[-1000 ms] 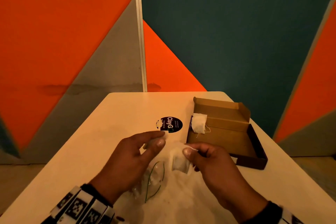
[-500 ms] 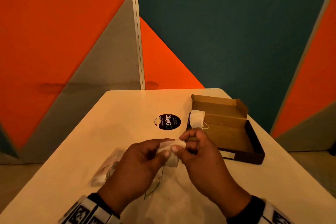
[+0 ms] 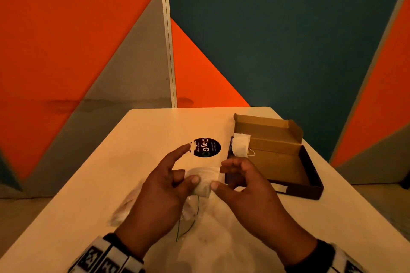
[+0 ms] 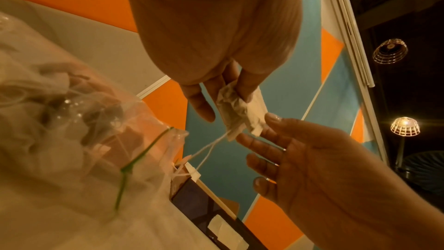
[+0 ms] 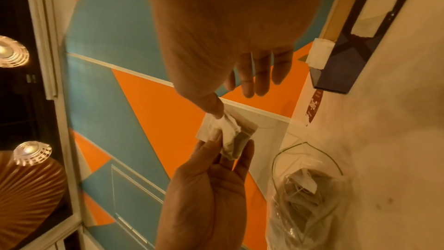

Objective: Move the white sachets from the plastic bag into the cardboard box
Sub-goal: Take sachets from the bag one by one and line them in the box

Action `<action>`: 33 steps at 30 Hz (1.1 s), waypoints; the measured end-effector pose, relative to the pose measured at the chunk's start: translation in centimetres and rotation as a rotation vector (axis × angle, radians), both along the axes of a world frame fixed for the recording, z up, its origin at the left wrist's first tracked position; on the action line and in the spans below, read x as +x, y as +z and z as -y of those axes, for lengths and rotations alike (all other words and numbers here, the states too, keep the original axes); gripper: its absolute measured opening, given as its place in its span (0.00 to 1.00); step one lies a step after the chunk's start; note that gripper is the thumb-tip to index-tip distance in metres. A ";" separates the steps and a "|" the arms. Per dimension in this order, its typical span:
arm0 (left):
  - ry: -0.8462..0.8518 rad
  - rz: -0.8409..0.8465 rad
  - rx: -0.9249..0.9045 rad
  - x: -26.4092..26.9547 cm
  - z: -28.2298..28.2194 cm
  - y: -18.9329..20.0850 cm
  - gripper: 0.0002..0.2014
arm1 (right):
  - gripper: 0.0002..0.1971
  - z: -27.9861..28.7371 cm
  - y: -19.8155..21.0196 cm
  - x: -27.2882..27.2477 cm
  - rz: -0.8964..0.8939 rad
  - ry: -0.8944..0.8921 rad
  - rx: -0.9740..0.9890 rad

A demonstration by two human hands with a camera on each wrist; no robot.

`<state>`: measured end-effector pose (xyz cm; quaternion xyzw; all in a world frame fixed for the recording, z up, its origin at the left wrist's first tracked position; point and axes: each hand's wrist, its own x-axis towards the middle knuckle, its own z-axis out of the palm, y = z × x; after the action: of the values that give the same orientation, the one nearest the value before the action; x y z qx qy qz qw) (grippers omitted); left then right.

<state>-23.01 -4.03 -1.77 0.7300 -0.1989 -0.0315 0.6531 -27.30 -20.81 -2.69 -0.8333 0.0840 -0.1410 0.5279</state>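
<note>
Left hand pinches white sachet; right hand thumb touches it, grip unclear. Next: carry into cardboard box.

Pale table, rounded far corners, and on it a cardboard box sitting open over by the right edge, lid flap up; round black ClayG sticker just left of it; nearer in, a clear plastic bag lying crumpled, green-edged mouth gaping, sachets inside
</note>
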 end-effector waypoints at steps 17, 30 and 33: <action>-0.217 0.063 0.484 3.1 -4.0 -0.1 0.53 | 0.06 2.1 0.8 2.1 0.015 0.005 0.219; -0.380 0.031 1.130 7.1 -8.2 -2.8 0.53 | 0.10 12.5 0.8 12.8 -0.156 -0.195 0.052; -0.379 0.081 1.086 7.1 -8.1 -3.0 0.44 | 0.10 12.8 0.1 15.2 -0.229 -0.206 0.043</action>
<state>-15.94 4.05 -4.81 0.9129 -0.3062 -0.2176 0.1596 -12.07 -33.56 -2.62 -0.8195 0.2316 -0.0965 0.5152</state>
